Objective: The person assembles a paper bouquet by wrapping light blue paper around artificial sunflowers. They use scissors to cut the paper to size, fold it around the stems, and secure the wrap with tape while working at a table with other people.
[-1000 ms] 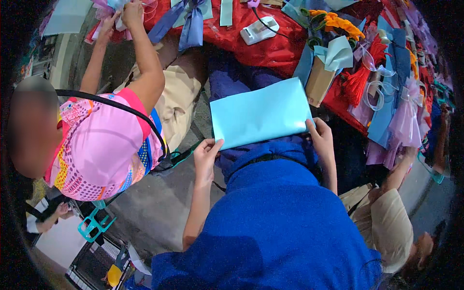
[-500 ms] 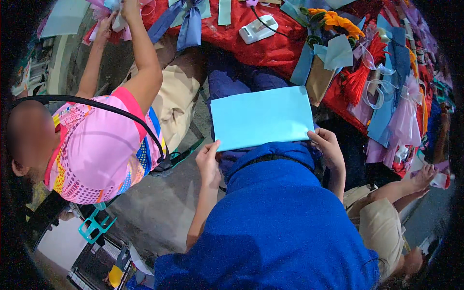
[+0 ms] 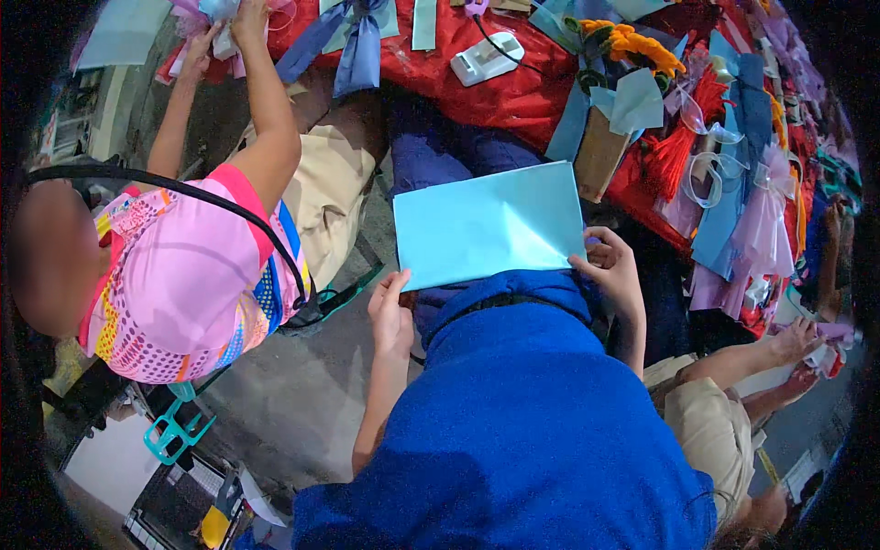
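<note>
Across my lap lies a light blue folded sheet (image 3: 486, 225), perhaps paper or thin wrapping material, which I cannot tell apart. My left hand (image 3: 392, 307) pinches its near left corner between thumb and fingers. At the near right corner, my right hand (image 3: 610, 266) grips the edge the same way, with its other fingers curled. The sheet looks flat, and a bright glare crosses its right half.
A table with a red cover (image 3: 422, 55) stands ahead. On it are a white device with a cord (image 3: 486, 60), orange fuzzy stems (image 3: 632, 46), a red tassel (image 3: 683, 147) and lilac ribbon pieces (image 3: 765, 206). A person in pink (image 3: 192, 275) works at my left; another sits at right.
The sheet's right half has caught a glare as its surface tilted slightly. Both hands keep their corners; the right hand's fingers have curled a little more.
</note>
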### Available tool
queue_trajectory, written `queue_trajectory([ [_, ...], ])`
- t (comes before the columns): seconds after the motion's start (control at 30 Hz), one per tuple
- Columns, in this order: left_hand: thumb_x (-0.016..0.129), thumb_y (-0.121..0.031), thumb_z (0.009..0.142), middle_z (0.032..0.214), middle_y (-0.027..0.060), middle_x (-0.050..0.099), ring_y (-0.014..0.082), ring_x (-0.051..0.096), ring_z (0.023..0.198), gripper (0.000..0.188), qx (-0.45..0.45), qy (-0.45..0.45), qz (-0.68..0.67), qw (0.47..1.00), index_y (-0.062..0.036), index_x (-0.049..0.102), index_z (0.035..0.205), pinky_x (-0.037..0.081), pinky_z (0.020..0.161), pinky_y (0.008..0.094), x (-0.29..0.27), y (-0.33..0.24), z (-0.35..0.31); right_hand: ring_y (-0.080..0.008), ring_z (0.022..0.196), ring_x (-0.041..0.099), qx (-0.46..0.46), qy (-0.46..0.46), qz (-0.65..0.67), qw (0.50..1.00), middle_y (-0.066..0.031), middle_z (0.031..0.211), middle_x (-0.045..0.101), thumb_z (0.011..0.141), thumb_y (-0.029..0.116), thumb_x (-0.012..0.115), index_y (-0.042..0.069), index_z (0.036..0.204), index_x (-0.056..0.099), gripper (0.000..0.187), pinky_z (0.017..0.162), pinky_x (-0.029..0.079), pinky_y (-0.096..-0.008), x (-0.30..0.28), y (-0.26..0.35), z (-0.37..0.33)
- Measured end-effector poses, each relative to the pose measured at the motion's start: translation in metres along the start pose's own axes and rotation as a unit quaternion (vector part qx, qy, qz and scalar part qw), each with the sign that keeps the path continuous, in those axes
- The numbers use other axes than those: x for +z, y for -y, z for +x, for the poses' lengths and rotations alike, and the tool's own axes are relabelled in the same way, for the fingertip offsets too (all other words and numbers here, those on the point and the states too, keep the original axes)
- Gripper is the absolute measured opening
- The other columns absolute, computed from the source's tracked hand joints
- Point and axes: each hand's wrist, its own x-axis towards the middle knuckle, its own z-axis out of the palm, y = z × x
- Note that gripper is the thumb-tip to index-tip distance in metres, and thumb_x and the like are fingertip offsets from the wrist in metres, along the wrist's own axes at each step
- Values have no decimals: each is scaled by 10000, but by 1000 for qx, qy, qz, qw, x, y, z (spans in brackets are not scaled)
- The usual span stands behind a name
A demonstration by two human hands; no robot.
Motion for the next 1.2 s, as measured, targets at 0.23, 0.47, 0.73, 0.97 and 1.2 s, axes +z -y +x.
queue_trajectory([
  [0.23,640,-47,773,882,50,555,148,537,818,191,-27,31,-32,999,-67,505,907,423,755,268,-11,7,9,-95,843,546,-37,8,62,997,-51,900,588,759,-47,598,43,1050,505,319,729,438,-222,8,11,-7],
  [0.47,628,-88,802,1084,91,545,169,525,971,441,10,71,-27,997,27,436,1182,395,832,292,-14,7,21,-96,971,495,-51,125,-26,991,-36,979,583,820,22,524,-2,997,587,189,850,378,-229,5,10,7],
  [0.73,638,-109,796,1096,90,567,182,530,1007,502,101,83,-3,991,27,426,1230,331,903,424,-6,-16,78,-81,743,562,-63,70,-28,995,-34,831,639,744,57,661,14,914,653,175,683,447,-222,29,2,53],
  [0.97,681,-93,748,998,58,605,128,563,893,443,123,40,50,990,17,517,1144,424,746,287,7,-23,93,-55,660,555,-32,51,-75,995,-38,812,642,722,40,674,15,919,654,199,582,455,-202,37,0,62],
  [1.2,688,-76,737,925,56,625,106,583,771,378,146,-6,53,988,19,556,1077,437,609,237,21,-27,91,-92,705,589,-58,43,-46,996,-67,876,645,747,64,662,16,986,644,244,573,503,-230,38,-7,71],
])
